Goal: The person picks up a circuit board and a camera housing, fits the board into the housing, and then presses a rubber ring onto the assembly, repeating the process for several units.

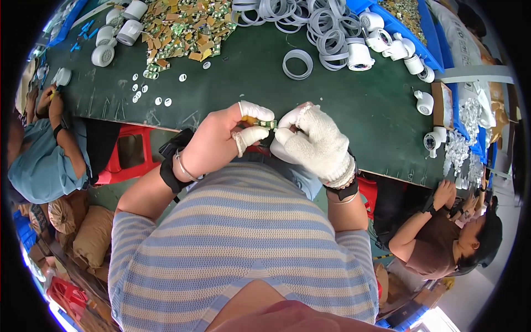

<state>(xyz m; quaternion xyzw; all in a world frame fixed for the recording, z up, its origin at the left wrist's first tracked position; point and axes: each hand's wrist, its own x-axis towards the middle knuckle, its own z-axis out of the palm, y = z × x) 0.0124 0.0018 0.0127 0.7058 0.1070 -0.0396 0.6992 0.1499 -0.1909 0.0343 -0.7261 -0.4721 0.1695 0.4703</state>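
Between the thumb and forefinger of my left hand (221, 133), both tips covered in white, I pinch a small green circuit board (267, 125). Its right end comes close to the fingertips of my right hand (316, 143), which wears a white knitted glove. The gloved fingers are curled in. A smooth, rounded white part (283, 151) shows beneath them, mostly hidden by the hand. Whether the right fingertips touch the board I cannot tell. Both hands are over the near edge of the dark green table (232, 86), in front of my striped top.
Farther back lie a heap of small circuit boards (188, 25), grey rings (297, 65) and white camera housings (360, 57). Small white discs (167, 102) are scattered left of centre. Blue bins (412, 36) line the right. One person (50, 157) sits left, another (437, 243) right.
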